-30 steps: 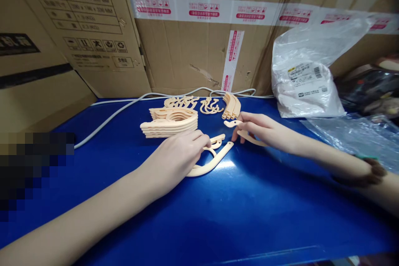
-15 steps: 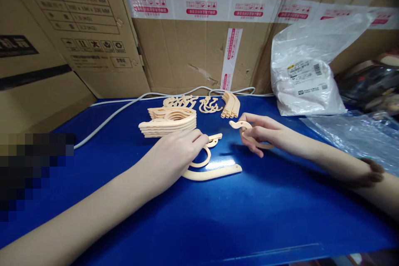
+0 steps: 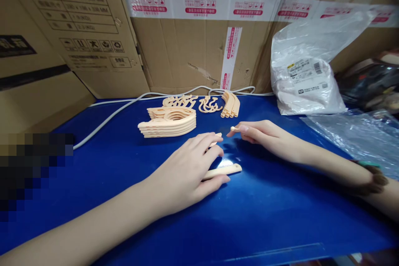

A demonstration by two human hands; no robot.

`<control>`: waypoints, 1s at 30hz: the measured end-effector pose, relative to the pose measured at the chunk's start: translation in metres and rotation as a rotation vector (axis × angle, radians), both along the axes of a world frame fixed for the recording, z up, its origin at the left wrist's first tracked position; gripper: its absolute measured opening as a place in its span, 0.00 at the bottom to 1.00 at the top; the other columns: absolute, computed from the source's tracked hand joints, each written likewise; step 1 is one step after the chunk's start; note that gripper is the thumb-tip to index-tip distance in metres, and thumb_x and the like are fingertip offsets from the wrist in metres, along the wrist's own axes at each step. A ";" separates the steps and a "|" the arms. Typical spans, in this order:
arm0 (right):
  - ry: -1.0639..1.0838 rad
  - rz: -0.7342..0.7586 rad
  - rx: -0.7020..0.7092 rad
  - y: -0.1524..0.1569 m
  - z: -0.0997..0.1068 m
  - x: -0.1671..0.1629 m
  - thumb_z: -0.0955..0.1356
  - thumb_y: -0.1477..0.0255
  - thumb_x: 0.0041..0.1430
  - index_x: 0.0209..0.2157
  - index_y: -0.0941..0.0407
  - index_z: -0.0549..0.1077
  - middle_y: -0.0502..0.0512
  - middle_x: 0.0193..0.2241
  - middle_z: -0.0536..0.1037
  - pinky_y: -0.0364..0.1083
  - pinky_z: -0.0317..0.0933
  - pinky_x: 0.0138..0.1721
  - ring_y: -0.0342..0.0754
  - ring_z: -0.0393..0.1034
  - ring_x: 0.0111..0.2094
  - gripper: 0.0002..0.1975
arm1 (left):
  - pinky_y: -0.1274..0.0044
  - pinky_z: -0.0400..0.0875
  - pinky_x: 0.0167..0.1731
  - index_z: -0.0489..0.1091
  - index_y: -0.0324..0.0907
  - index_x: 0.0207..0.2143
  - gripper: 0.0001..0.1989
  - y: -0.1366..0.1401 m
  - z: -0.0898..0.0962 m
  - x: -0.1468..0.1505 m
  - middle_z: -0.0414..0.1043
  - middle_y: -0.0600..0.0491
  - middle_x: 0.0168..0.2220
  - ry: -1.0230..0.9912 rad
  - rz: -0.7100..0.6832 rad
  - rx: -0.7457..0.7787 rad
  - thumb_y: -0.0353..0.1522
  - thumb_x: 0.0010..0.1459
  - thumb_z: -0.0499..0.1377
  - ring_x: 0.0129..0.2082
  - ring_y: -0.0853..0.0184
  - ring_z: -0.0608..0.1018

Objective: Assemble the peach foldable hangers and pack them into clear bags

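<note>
My left hand [image 3: 193, 170] lies over a beige plastic hanger arm [image 3: 229, 169] on the blue table, with thumb and fingers apart around it. Under those fingers, another beige hanger part [image 3: 217, 138] is mostly hidden. My right hand [image 3: 260, 135], just to the right, pinches a small beige hanger hook [image 3: 234, 129] between thumb and fingers; only its end shows. Behind my left hand sits a stack of beige folding hangers [image 3: 168, 122]. Farther back lie loose hooks [image 3: 209, 104] and a bundle of curved hanger arms [image 3: 230, 104].
Cardboard boxes [image 3: 187, 50] stand along the back and left. A white plastic bag [image 3: 307, 79] with a label rests at the back right, near a clear plastic sheet [image 3: 358, 137]. A white cable [image 3: 118, 118] runs along the table's rear.
My left hand has moved slightly right and spread its fingers over the hanger arm. My right hand has turned, so the hook it holds is now seen mostly end-on.
</note>
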State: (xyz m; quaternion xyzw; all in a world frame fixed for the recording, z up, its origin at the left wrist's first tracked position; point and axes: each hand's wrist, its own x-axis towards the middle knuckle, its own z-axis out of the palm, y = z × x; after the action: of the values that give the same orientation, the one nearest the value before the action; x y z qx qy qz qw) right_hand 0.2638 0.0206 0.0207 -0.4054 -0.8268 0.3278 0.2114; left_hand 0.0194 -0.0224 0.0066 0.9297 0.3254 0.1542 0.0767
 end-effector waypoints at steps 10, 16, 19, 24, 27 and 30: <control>-0.168 0.115 0.165 -0.004 0.002 -0.003 0.54 0.61 0.71 0.34 0.57 0.70 0.53 0.31 0.74 0.45 0.56 0.36 0.46 0.65 0.31 0.20 | 0.64 0.61 0.60 0.61 0.43 0.36 0.08 0.005 -0.001 0.001 0.64 0.43 0.58 -0.030 0.005 -0.116 0.34 0.69 0.48 0.65 0.60 0.60; -0.202 0.143 0.142 -0.008 0.004 -0.004 0.54 0.62 0.71 0.31 0.56 0.65 0.49 0.26 0.68 0.44 0.52 0.32 0.43 0.60 0.26 0.19 | 0.62 0.63 0.58 0.60 0.42 0.43 0.06 0.006 -0.001 0.000 0.67 0.43 0.54 -0.130 0.052 -0.166 0.33 0.69 0.47 0.63 0.58 0.62; -0.204 0.155 0.132 -0.009 0.005 -0.006 0.54 0.61 0.71 0.31 0.56 0.65 0.49 0.26 0.68 0.45 0.52 0.32 0.44 0.60 0.26 0.20 | 0.62 0.61 0.59 0.59 0.42 0.42 0.06 0.006 -0.001 -0.001 0.64 0.43 0.57 -0.144 0.052 -0.179 0.34 0.70 0.46 0.65 0.59 0.60; -0.215 0.158 0.135 -0.010 0.005 -0.006 0.54 0.61 0.71 0.31 0.56 0.66 0.50 0.26 0.70 0.45 0.53 0.32 0.44 0.62 0.26 0.20 | 0.64 0.60 0.60 0.58 0.44 0.40 0.06 0.007 -0.003 -0.001 0.61 0.44 0.61 -0.157 0.048 -0.175 0.34 0.71 0.45 0.65 0.62 0.59; -0.201 0.160 0.119 -0.011 0.005 -0.006 0.55 0.60 0.71 0.32 0.56 0.67 0.49 0.26 0.70 0.44 0.53 0.31 0.43 0.62 0.27 0.20 | 0.64 0.60 0.60 0.57 0.44 0.40 0.05 0.007 -0.003 -0.001 0.61 0.44 0.61 -0.163 0.044 -0.172 0.34 0.71 0.45 0.66 0.63 0.58; -0.177 0.152 0.093 -0.011 0.005 -0.005 0.57 0.59 0.70 0.33 0.56 0.67 0.48 0.26 0.69 0.44 0.52 0.30 0.43 0.61 0.26 0.19 | 0.64 0.60 0.59 0.57 0.44 0.40 0.06 0.007 -0.003 -0.001 0.62 0.44 0.60 -0.167 0.051 -0.182 0.34 0.71 0.45 0.66 0.63 0.58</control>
State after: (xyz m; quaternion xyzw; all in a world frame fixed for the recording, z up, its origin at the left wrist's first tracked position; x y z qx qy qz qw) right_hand 0.2584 0.0093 0.0254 -0.3585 -0.8849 0.2670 0.1310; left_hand 0.0182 -0.0151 0.0036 0.8943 0.3542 0.2027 0.1835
